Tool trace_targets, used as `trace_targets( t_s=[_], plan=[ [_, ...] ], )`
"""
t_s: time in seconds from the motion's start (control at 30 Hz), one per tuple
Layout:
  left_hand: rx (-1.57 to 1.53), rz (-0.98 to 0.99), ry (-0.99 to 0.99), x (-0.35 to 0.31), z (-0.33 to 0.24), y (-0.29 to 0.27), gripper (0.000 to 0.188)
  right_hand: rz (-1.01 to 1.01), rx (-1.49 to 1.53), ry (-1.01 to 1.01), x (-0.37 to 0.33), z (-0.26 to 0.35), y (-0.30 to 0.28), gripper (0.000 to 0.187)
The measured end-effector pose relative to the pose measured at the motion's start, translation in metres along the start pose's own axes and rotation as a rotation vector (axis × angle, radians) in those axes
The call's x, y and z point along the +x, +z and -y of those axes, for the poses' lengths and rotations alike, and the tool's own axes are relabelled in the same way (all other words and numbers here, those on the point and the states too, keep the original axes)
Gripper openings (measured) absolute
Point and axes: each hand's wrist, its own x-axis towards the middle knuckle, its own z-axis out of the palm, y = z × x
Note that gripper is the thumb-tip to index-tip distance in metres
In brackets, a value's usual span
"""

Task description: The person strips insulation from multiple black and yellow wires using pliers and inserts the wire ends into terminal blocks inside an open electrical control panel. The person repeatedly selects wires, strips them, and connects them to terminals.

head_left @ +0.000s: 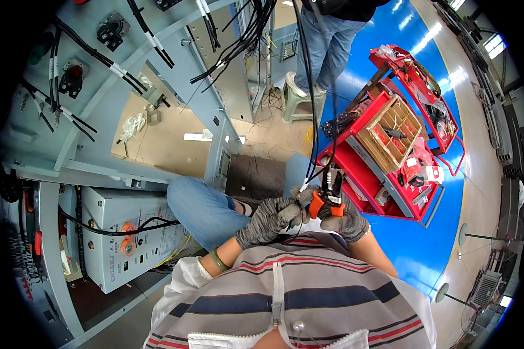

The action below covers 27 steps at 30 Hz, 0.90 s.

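My left hand [271, 221], in a grey knit glove, is closed in front of my chest. Its fingers pinch the end of a black wire [315, 136] that hangs from above, where a white marker sleeve shows beside the fingertips. Just to the right, my right hand [350, 224], gloved alike, grips wire strippers [332, 184] with orange handles and a dark head pointing away from me. The tool is close beside the left fingertips. Whether its jaws touch the wire is too small to tell.
Grey cabinet framing [151, 174] with bundled black cables [239, 55] fills the left. A grey box [131, 238] stands low beside my knee. To the right is a red tool cart [384, 166] carrying a wooden divided tray [391, 134]. Ahead, another person [329, 49] stands by a pale stool [300, 102].
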Motion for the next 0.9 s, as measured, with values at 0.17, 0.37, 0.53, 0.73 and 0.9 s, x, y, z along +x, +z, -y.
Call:
trace_targets(
  t_s=[0.17, 0.37, 0.53, 0.73, 0.9],
  plan=[
    [0.007, 0.074, 0.040, 0.004, -0.007, -0.005, 0.033, -0.040, -0.146, -0.093, 0.005, 0.015, 0.001, 0.079],
    [0.345, 0.053, 0.098, 0.002, -0.008, 0.001, 0.025, 0.067, -0.154, -0.262, 0.012, 0.036, -0.003, 0.078],
    [0.636, 0.073, 0.335, 0.009, 0.008, -0.002, 0.017, 0.088, -0.270, -0.221, 0.027, 0.076, 0.001, 0.082],
    [0.978, 0.090, 0.619, 0.016, -0.008, -0.005, 0.019, 0.113, -0.489, -0.223, 0.082, 0.134, 0.002, 0.064],
    [0.865, 0.101, 0.541, 0.015, -0.008, 0.000, 0.017, -0.120, -0.230, -0.239, 0.114, 0.148, 0.005, 0.026]
  ],
)
